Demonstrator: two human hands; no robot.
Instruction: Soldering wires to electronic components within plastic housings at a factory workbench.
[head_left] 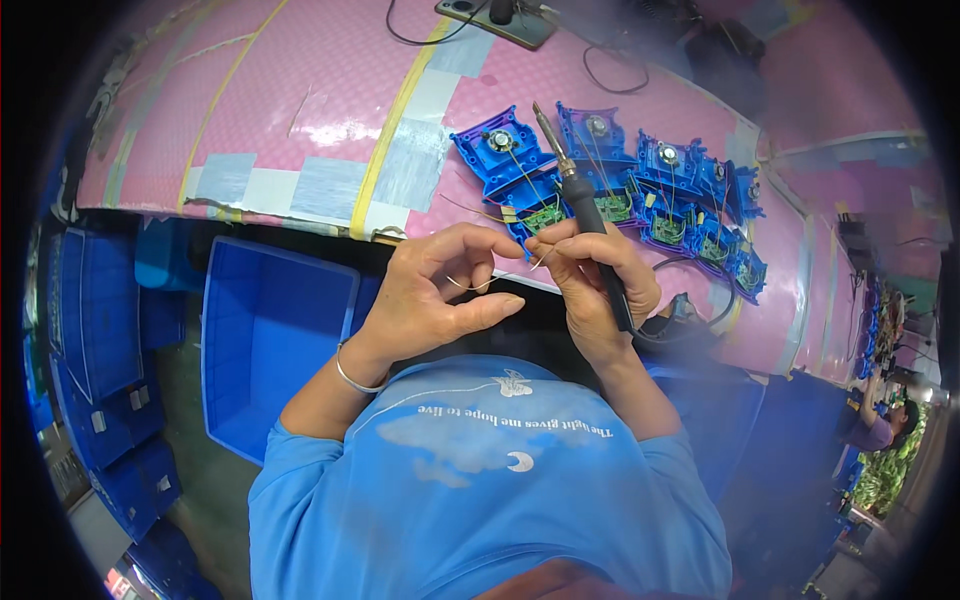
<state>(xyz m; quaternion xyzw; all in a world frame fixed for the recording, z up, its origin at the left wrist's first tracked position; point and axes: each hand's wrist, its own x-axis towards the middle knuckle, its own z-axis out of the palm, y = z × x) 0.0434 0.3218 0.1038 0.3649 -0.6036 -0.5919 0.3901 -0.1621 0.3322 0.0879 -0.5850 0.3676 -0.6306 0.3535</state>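
My right hand [605, 285] is closed round the dark handle of a soldering iron [590, 215], whose metal tip points up and away over the table. The thumb and forefinger of that hand also pinch the end of a thin pale wire [480, 287]. The wire runs across to my left hand [430, 290], where it passes among the curled fingers; the left thumb and forefinger stand apart. Just beyond my hands lie several opened blue plastic housings [525, 185] in a row. Each pairs a round speaker [500, 141] half with a green circuit board [545, 217] half, joined by thin wires.
The pink-covered table [310, 100] has yellow and silvery tape strips. A phone [500, 22] lies at its far edge. A black cable [690, 330] loops near the right hand. Below the table on the left stands a blue bin [280, 340]. Another person [880, 425] is far right.
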